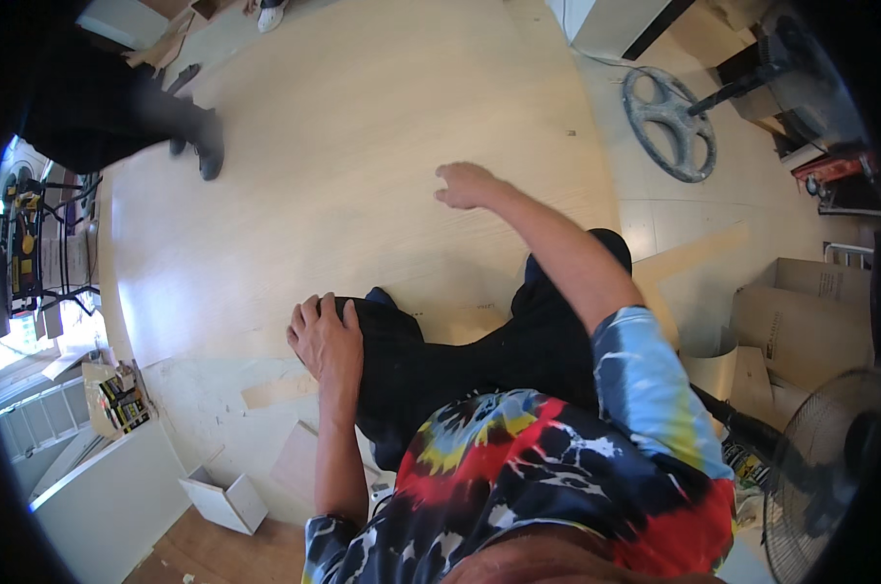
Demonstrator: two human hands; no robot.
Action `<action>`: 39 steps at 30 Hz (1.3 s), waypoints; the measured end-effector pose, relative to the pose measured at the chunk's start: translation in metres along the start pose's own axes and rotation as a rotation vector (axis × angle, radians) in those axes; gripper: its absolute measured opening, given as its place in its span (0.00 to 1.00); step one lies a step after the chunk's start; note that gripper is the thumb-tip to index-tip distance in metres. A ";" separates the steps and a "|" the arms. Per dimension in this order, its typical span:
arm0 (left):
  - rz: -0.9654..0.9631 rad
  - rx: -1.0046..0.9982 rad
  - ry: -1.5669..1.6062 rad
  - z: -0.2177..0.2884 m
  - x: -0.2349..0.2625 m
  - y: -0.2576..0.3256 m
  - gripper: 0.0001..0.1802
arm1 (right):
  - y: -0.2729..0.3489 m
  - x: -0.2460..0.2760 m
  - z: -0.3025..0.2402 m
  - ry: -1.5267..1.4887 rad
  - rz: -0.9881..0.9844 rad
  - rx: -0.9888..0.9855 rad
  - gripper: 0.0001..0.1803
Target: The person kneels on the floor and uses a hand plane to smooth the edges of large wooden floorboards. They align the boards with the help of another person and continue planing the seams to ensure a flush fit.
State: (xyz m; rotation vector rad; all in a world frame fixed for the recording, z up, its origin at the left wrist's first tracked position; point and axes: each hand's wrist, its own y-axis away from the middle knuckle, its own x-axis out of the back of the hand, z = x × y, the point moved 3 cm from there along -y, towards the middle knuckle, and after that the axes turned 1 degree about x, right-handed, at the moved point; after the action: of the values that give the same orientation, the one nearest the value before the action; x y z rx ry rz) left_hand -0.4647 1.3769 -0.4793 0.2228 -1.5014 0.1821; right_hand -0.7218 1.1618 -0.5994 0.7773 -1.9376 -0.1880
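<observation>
My left hand [326, 336] lies on my left knee with its fingers spread, holding nothing. Out in front of me, my right hand [468, 185] is over a large pale wooden sheet [333, 165]. Its fingers are partly bent and two fingertips stand apart, with no object visible between them. Whether that hand touches the sheet I cannot tell. My legs in black trousers [479, 365] are bent at the near edge of the sheet.
A person's dark boot [209, 146] stands on the sheet at far left. At right are a fan's round grey base [669, 125], cardboard boxes [801, 316] and another fan [820, 477]. A small white open box [223, 501] is at lower left, below a tool rack [46, 243].
</observation>
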 end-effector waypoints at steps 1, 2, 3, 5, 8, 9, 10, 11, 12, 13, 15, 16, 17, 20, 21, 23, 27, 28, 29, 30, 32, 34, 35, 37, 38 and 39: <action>0.029 -0.023 -0.011 0.001 0.003 0.000 0.19 | 0.015 0.028 -0.013 0.010 0.025 0.046 0.32; 0.036 -0.016 -0.015 -0.004 0.004 0.002 0.19 | 0.026 0.039 -0.022 0.019 0.037 0.090 0.34; 0.048 0.000 -0.023 -0.009 0.004 0.003 0.18 | 0.036 0.043 -0.025 0.009 0.055 0.148 0.34; 0.076 0.025 -0.020 -0.019 0.002 0.006 0.18 | 0.063 0.035 -0.020 -0.058 0.080 0.219 0.34; 0.138 0.024 0.013 -0.020 0.001 0.011 0.19 | 0.105 0.000 0.014 0.267 -0.053 0.067 0.35; 0.156 0.029 0.000 -0.023 0.003 0.014 0.19 | 0.103 -0.004 0.003 0.407 -0.292 0.010 0.35; 0.171 0.034 -0.016 -0.028 0.005 0.016 0.18 | 0.099 -0.006 -0.007 0.555 -0.527 -0.048 0.36; 0.177 0.039 0.004 -0.028 0.004 0.016 0.18 | 0.091 -0.006 -0.008 0.405 -0.364 -0.005 0.37; 0.184 0.040 0.023 -0.029 0.005 0.016 0.18 | 0.082 -0.004 -0.006 0.249 -0.202 0.036 0.37; 0.192 0.039 0.043 -0.029 0.005 0.018 0.18 | 0.076 -0.002 -0.003 0.089 -0.042 0.076 0.37; 0.160 0.070 0.036 -0.036 0.008 0.025 0.19 | 0.071 -0.003 -0.017 0.167 -0.009 0.113 0.36; 0.150 0.085 0.036 -0.038 0.009 0.026 0.20 | 0.070 -0.001 -0.023 0.209 0.014 0.132 0.35; 0.157 0.081 0.025 -0.040 0.011 0.028 0.20 | 0.068 -0.003 -0.024 0.267 -0.059 0.113 0.35; 0.197 0.075 0.021 -0.043 0.005 0.030 0.19 | 0.065 -0.007 -0.021 0.320 -0.163 0.090 0.34; 0.177 0.068 0.026 -0.042 0.003 0.031 0.19 | 0.066 -0.006 -0.024 0.299 -0.141 0.106 0.34; 0.130 0.050 0.040 -0.042 0.004 0.029 0.19 | 0.067 -0.004 -0.031 0.255 -0.100 0.130 0.34; -0.012 0.047 -0.020 -0.037 0.007 0.021 0.19 | 0.067 0.003 -0.037 0.257 -0.103 0.127 0.34; 0.001 0.052 -0.033 -0.037 0.008 0.017 0.18 | 0.066 0.006 -0.038 0.263 -0.104 0.124 0.35; 0.002 0.056 -0.040 -0.034 0.007 0.016 0.18 | 0.069 0.006 -0.035 0.272 -0.114 0.114 0.35; 0.003 0.059 -0.047 -0.033 0.007 0.015 0.18 | 0.071 0.007 -0.034 0.266 -0.105 0.109 0.35; 0.063 0.035 -0.061 -0.030 0.005 0.017 0.18 | 0.072 0.009 -0.031 0.255 -0.090 0.099 0.35; 0.124 0.002 -0.078 -0.029 0.002 0.018 0.17 | 0.079 0.010 -0.025 0.244 -0.071 0.100 0.35; 0.153 -0.015 -0.088 -0.030 0.000 0.019 0.17 | 0.081 0.010 -0.023 0.239 -0.067 0.104 0.35; 0.194 -0.047 -0.085 -0.023 -0.003 0.018 0.17 | 0.076 0.017 -0.007 0.272 -0.039 0.093 0.36; 0.189 -0.055 -0.076 -0.021 -0.005 0.016 0.17 | 0.077 0.014 0.006 0.290 -0.049 0.078 0.37; 0.182 -0.061 -0.067 -0.018 -0.006 0.017 0.17 | 0.076 0.017 0.018 0.263 -0.009 0.079 0.37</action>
State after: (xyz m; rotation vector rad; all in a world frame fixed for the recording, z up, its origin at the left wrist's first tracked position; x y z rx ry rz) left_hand -0.4516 1.3978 -0.4853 0.0433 -1.5921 0.2761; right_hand -0.7752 1.2074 -0.5621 0.8198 -1.7002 -0.0131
